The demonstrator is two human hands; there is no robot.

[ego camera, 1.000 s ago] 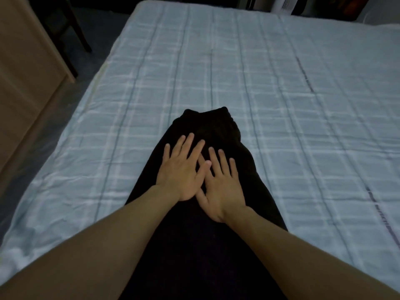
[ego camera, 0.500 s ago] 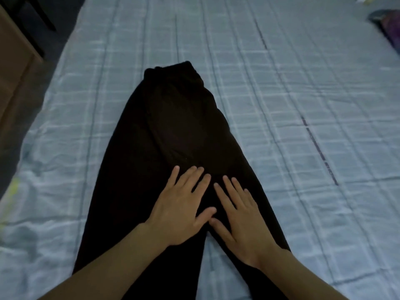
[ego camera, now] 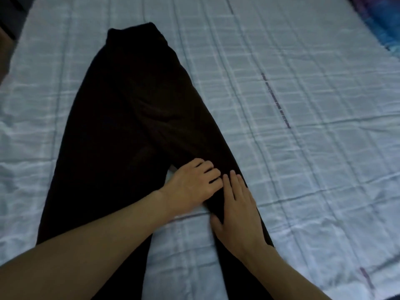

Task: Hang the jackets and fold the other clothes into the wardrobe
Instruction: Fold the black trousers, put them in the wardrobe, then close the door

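Slid nearer, left hand (ego camera: 191,188) and right hand (ego camera: 239,215) press black trousers (ego camera: 121,126).

Black trousers (ego camera: 121,118) lie flat on the bed, waistband far, 2 legs spread apart.
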